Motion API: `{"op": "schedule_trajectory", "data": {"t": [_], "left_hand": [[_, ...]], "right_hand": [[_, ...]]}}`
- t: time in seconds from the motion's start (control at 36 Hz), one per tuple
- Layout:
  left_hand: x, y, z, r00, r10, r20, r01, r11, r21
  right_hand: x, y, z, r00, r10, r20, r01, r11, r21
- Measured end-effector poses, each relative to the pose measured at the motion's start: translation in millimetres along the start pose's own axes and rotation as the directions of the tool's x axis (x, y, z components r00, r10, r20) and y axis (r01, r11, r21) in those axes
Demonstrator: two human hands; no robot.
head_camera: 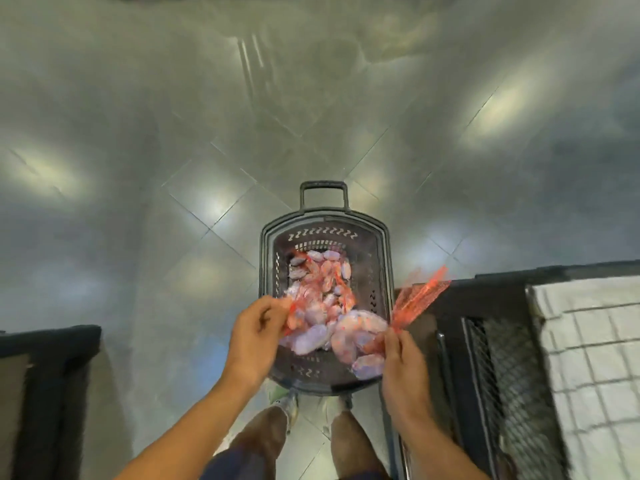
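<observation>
Now L hand (254, 336), R hand (403, 362) pinch red net (419, 299) over basket (325, 216); floor (311, 116) open ahead.

Your left hand (254, 329) and right hand (403, 365) each pinch orange-red mesh netting (420, 299) above a dark slotted plastic basket (264, 258) of pale purple ovals (311, 337).

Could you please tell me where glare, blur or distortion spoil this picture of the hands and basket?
Head view: bright glare patches on the glossy floor; motion blur smears the left hand, the right hand and the red netting each pinches; the purple produce in the basket is soft, its kind unclear; the wide lens stretches the frame's corners.
</observation>
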State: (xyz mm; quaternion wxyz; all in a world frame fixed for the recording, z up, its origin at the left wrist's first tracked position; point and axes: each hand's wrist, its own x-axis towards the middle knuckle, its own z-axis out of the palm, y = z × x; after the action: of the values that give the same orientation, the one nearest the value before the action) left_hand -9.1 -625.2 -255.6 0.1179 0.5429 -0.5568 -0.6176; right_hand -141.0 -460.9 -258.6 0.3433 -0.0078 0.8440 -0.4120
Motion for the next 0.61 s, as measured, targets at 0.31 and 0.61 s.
{"op": "schedule_trajectory", "data": {"t": [0.31,0.61], "left_hand": [[-96,155,-30,0.992,0.102,0.079,-0.097,0.993,-0.072],[-158,209,6,0.944,0.119,0.307,-0.058,0.978,-0.201]], "right_hand": [[-136,-98,-81,0.943,-0.283,-0.174,0.304,0.947,0.107],[-203,-110,-169,0.9,-0.18,-0.398,0.32,0.891,0.321]]}}
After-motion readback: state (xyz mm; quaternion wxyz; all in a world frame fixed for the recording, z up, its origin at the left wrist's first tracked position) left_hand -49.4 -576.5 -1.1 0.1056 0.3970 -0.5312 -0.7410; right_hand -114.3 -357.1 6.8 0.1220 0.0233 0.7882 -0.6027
